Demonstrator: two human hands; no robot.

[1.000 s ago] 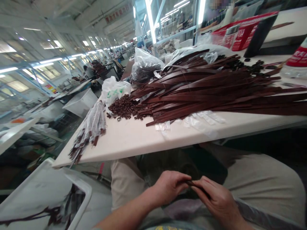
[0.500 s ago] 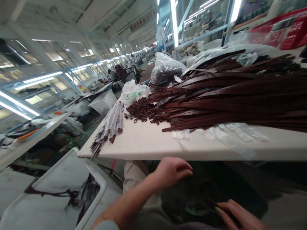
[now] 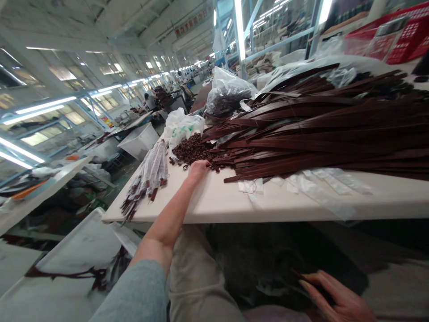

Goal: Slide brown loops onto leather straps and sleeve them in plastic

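Note:
My left hand point(image 3: 197, 170) is stretched out onto the white table point(image 3: 268, 203), its fingers at the near edge of a heap of small brown loops point(image 3: 192, 150); whether it grips one I cannot tell. My right hand point(image 3: 335, 297) stays low over my lap, its fingers around a dark brown strap point(image 3: 303, 278). A large pile of long brown leather straps point(image 3: 318, 125) covers the right part of the table.
A bundle of bagged straps point(image 3: 149, 174) lies at the table's left edge. Clear plastic sleeves point(image 3: 318, 181) lie by the front edge. Plastic bags point(image 3: 228, 91) stand behind the loops. A white bin point(image 3: 67, 268) with straps sits at lower left. Red crates point(image 3: 395, 38) are far right.
My left hand has left my lap and reached forward onto the table to the heap of small loops. My right hand has stayed low with the strap.

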